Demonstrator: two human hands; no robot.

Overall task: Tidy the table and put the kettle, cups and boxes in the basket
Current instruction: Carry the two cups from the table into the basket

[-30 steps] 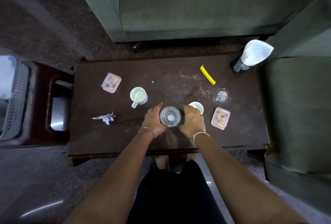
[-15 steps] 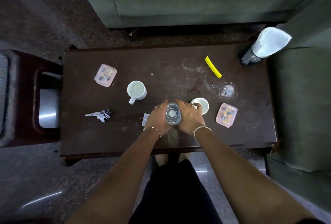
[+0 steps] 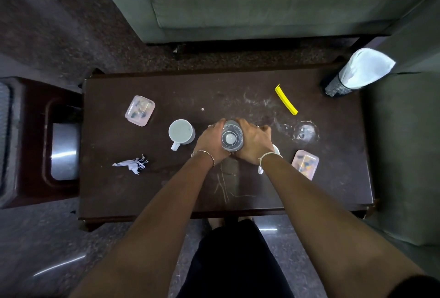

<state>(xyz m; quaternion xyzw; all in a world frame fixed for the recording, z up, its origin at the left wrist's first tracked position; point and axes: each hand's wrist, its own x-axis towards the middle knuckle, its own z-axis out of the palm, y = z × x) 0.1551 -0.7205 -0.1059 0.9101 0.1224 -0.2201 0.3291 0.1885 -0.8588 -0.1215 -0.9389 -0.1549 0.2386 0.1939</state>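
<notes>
A clear glass kettle (image 3: 232, 136), seen from above, is held over the middle of the dark wooden table (image 3: 166, 192). My left hand (image 3: 212, 141) and my right hand (image 3: 252, 141) clasp it from either side. A white mug (image 3: 181, 132) stands just left of my left hand. A second white cup (image 3: 276, 152) is mostly hidden under my right wrist. One pink lidded box (image 3: 140, 110) lies at the back left, another pink box (image 3: 305, 163) at the right. The basket (image 3: 4, 130) shows only as a grey mesh edge at the far left.
A clear glass lid (image 3: 306, 131) and a yellow strip (image 3: 285, 102) lie at the back right. Shredded white paper (image 3: 133, 164) lies at the left. A mesh bin with a white liner (image 3: 357, 72) stands at the right corner. Green sofas flank the table; a stool (image 3: 47, 140) sits left.
Both hands closed around the glass kettle and lifted it off the table. It now covers more of the cup at the right. The camera has shifted over the table.
</notes>
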